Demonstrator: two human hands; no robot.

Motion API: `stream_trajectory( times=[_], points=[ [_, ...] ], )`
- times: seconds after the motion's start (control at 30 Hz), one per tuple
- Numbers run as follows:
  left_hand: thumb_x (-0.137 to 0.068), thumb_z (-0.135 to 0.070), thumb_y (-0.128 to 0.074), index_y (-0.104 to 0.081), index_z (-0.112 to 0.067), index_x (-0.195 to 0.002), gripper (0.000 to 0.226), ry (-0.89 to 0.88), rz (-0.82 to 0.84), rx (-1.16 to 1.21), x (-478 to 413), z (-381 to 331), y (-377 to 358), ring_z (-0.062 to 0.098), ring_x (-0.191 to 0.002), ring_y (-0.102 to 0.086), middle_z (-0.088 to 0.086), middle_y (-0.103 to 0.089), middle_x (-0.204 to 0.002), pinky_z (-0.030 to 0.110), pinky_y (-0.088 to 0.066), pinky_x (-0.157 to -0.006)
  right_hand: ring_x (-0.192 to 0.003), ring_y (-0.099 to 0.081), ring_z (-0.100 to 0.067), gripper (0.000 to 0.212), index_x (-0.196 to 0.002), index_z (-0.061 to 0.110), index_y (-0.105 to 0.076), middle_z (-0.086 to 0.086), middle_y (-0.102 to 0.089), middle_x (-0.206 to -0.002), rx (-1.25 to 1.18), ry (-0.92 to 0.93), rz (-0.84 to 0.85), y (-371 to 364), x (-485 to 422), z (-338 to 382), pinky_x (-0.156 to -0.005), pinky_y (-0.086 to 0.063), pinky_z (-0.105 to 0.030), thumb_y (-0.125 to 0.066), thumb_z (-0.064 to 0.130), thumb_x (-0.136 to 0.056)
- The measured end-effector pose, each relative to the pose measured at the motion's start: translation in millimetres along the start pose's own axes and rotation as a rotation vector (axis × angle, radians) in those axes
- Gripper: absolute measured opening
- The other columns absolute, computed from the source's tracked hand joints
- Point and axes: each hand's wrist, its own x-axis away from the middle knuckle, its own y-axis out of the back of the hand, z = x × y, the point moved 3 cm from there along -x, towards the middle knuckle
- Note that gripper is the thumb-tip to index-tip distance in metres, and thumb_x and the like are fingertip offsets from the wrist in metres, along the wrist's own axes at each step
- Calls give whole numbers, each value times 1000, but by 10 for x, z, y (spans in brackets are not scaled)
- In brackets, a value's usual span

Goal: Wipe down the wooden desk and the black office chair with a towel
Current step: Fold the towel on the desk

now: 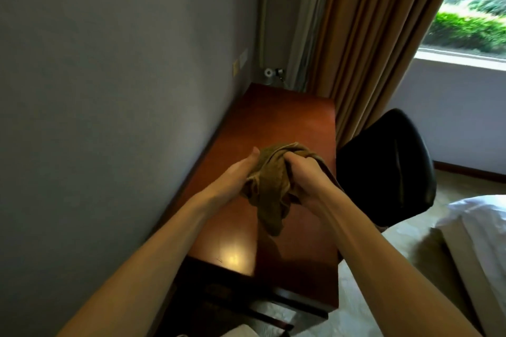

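The brown towel [269, 189] is bunched between both hands in the air above the wooden table [295, 123]. A loose tail hangs below the grip, and whether it touches the wood is unclear. The right hand [304, 172] is clenched round the upper folds. The left hand [235, 176] lies against the opposite side of the wad with one digit straight up along it; its other fingers are hidden behind the cloth, so I cannot tell whether that grip is closed or only pressing. If it is only pressing, the likeliest slip is the wad sagging out on that side while the right hand regathers it, so that the cloth drops onto the table. Wiping with so crumpled a lump would probably put little cloth on the wood and leave missed strips, and the hanging tail could drag or flop over the edge to the right of the grip. The black office chair [388, 167] stands just right of the grip, close to that edge, so a wide right elbow may knock it. Far beyond the grip, at the wall end, sits a small metal fitting [273, 72] that a long forward stroke could strike.
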Motion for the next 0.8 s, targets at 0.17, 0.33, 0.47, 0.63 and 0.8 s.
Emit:
stream_trajectory(
  times=[0.17, 0.33, 0.47, 0.63, 0.8],
  points=[
    [-71, -67, -81, -57, -33, -113, 60, -257, -83, -202, -41, -30, 106, 7, -102, -72, -10, -72, -111, 31, -61, -85, -70, -74, -24, 26, -103, 6, -71, -10, -77, -82, 141, -2, -20, 141, -100, 94, -60, -59, -36, -54, 25, -104],
    [-84, -46, -77, -69, -43, -83, 8, -242, 132, -455, -32, -31, 129, 3, -75, -69, -13, -71, -80, 23, -52, -63, -87, -76, -22, 22, -102, 12, -75, -8, -79, -93, 489, 23, 56, 236, -119, 176, -83, -64, -42, -66, 32, -98],
    [-94, -30, -75, -76, -29, -80, 14, -210, 248, -442, -65, -14, 148, 9, -70, -67, -6, -71, -74, 28, -49, -66, -83, -73, -19, 23, -89, 14, -77, -7, -76, -86, 879, 104, 102, 292, 0, 435, -68, -59, -31, -73, 36, -92],
    [-101, -23, -61, -82, -23, -69, 38, -132, 115, -89, -155, -56, 321, 3, -65, -71, -5, -76, -72, 11, -50, -58, -63, -59, -18, 32, -70, 11, -66, -8, -61, -67, 830, 135, -137, 703, 103, 697, -56, -46, -27, -76, 33, -92],
    [-102, -22, -59, -79, -14, -73, 36, -15, -192, 141, -261, -100, 520, 15, -64, -71, 4, -74, -74, 21, -52, -52, -79, -74, -11, 19, -94, 17, -80, -5, -79, -92, 424, 188, -215, 1031, 128, 861, -65, -59, -27, -77, 36, -91]
  ],
)
